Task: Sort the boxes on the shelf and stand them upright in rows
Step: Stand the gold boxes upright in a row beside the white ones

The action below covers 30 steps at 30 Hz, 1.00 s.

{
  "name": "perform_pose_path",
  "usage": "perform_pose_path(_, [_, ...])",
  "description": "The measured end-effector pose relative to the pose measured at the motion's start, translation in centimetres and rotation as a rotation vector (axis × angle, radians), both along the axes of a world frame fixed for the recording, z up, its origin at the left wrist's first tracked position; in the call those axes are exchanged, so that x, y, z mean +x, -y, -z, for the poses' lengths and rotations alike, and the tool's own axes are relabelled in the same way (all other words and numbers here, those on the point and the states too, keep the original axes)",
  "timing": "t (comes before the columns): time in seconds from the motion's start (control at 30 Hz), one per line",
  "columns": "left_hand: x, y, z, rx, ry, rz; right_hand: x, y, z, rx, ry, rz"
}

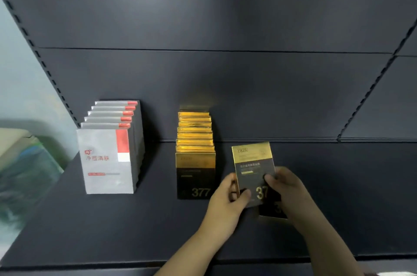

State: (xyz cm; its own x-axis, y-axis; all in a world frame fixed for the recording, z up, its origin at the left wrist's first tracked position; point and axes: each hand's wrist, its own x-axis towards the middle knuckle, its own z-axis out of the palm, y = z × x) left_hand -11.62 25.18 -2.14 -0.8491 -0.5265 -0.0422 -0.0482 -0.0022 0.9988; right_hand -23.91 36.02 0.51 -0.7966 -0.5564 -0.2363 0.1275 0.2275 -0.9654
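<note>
We are in the middle of sorting: both hands hold one flat black-and-gold cardboard box (253, 169) upright above the dark grey metal shelf (112, 226), just right of the row of matching black-and-gold boxes (195, 156). Our left hand (228, 199) pinches its lower left corner, thumb on the front face; our right hand (285, 187) grips the right edge with curled fingers. The box's long axis runs nearly vertical, tilted slightly left at the top, gold band up and printed face toward us. Another dark box (272, 209) lies flat on the shelf under our right hand, still to be stood up. The row of grey-and-red boxes (108, 158) stands well to the left. Next, we judge, the held box must go in front of the gold row, square with it and facing us.
</note>
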Motion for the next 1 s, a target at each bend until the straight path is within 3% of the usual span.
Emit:
perform_pose_path(0.13, [4.0,2.9,-0.2,-0.104,-0.057,-0.092,2.8,3.4,0.9,-0.014,0.035,-0.104])
perform_pose_path(0.37, [8.5,6.7,2.0,-0.361,0.143,-0.347,5.3,7.1,2.3,0.088,-0.144,-0.224])
perform_pose_path(0.6, [8.9,7.5,2.8,-0.348,0.238,-0.461,5.7,7.5,3.0,0.139,-0.173,-0.228])
perform_pose_path(0.73, [8.3,6.3,1.9,-0.418,0.140,-0.531,3.8,5.8,2.2,0.164,-0.261,-0.140])
perform_pose_path(0.87, [6.4,3.1,0.1,-0.382,0.063,-0.285,0.0,2.4,1.6,0.343,-0.434,0.118])
perform_pose_path(0.93, [4.5,1.1,0.2,-0.382,0.120,-0.071,-0.9,0.7,1.6,0.581,-0.424,0.147])
perform_pose_path(1.0, [2.4,-0.6,0.8,-0.379,0.228,0.103,-1.1,-0.3,1.8,0.677,-0.312,0.101])
